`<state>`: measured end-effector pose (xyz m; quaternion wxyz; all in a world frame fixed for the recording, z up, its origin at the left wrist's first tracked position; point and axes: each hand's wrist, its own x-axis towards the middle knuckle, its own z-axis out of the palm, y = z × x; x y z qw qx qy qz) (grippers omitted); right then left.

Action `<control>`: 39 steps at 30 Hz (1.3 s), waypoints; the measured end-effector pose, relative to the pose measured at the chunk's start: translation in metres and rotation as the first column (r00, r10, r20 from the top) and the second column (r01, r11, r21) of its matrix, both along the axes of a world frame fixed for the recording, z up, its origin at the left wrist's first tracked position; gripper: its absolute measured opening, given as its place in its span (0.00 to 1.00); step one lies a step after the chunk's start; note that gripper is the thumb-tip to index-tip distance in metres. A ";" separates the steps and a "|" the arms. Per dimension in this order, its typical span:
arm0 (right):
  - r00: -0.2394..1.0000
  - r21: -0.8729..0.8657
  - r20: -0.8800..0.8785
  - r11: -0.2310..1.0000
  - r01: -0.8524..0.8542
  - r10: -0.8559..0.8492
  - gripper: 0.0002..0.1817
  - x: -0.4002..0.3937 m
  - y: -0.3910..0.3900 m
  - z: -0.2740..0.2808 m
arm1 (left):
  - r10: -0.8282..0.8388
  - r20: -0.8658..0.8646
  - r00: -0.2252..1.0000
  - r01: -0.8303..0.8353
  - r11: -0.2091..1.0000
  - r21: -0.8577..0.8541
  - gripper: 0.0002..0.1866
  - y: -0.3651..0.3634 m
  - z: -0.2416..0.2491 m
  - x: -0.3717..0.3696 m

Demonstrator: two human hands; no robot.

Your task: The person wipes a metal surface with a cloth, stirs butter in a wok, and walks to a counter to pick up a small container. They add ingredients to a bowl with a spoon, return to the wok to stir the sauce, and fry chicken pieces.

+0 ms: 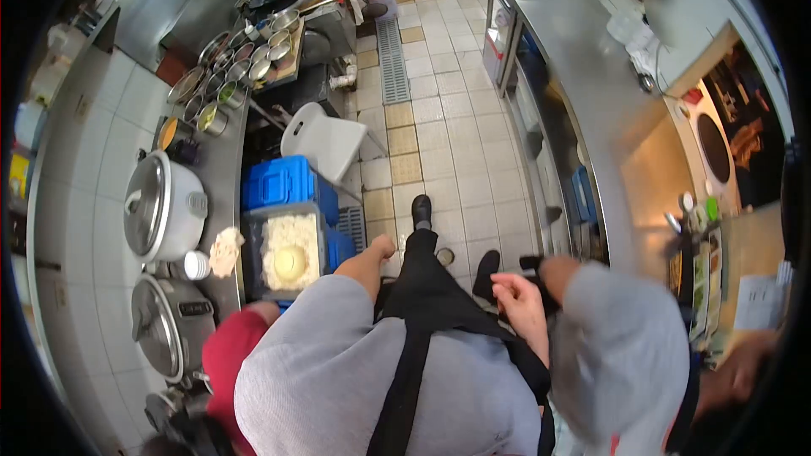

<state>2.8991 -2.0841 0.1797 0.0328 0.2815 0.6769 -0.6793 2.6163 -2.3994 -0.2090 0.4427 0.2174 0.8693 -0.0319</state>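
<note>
Rice tub: this tub (252, 274) sits to the left of the person, by the left counter (223, 219), with what looks like rice (274, 236) in it and a pale yellow bowl (290, 263) on top.
Left hand: this hand (383, 247) is out in front, nearest the tub side, touching neither tub nor bins. Its fingers look curled in; I can't tell whether they grip anything.
Right hand: this one (522, 304) is raised before the apron (422, 287), fingers bent but part open, with nothing seen in them.
Blue bins: one (274, 181) stands just beyond the tub; a light-coloured chair (321, 143) is farther on.
Co-workers: a red sleeve (232, 350) is near left, a grey sleeve (625, 338) close on the right. I'd keep both elbows tucked and turn slowly here.
Left counter: two rice cookers, the farther (186, 211) and the nearer (190, 329).
Aisle: tiled floor (456, 152), with a grating (393, 63); short, flat steps suit it.
</note>
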 end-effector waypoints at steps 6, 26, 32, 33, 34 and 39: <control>0.938 0.030 0.298 0.984 0.174 -0.175 0.12 -0.171 0.063 -0.110 | 0.308 0.078 0.948 -0.317 0.911 0.262 0.13 0.065 0.029 -0.175; 0.996 -0.362 0.083 0.932 0.008 0.023 0.32 -0.931 0.181 -0.160 | 0.245 -0.213 0.946 0.018 0.614 0.789 0.16 0.339 0.254 -0.702; 0.910 -0.283 0.017 0.875 -0.392 0.413 0.34 -1.164 0.222 -0.105 | 0.559 -0.119 0.820 -0.194 0.468 0.862 0.12 0.361 0.287 -0.893; 0.926 -0.313 -0.011 0.879 -0.361 0.376 0.34 -1.195 0.214 -0.084 | 0.642 -0.163 0.749 -0.219 0.472 0.854 0.14 0.356 0.293 -0.925; 0.941 -0.345 -0.039 0.880 -0.328 0.335 0.35 -1.226 0.212 -0.074 | 0.720 -0.195 0.666 -0.190 0.416 0.889 0.15 0.347 0.287 -0.961; 0.831 -0.216 -0.016 0.809 -0.546 0.556 0.31 -1.357 0.246 -0.087 | 0.942 -0.206 0.264 -0.406 0.302 0.862 0.18 0.227 0.359 -1.177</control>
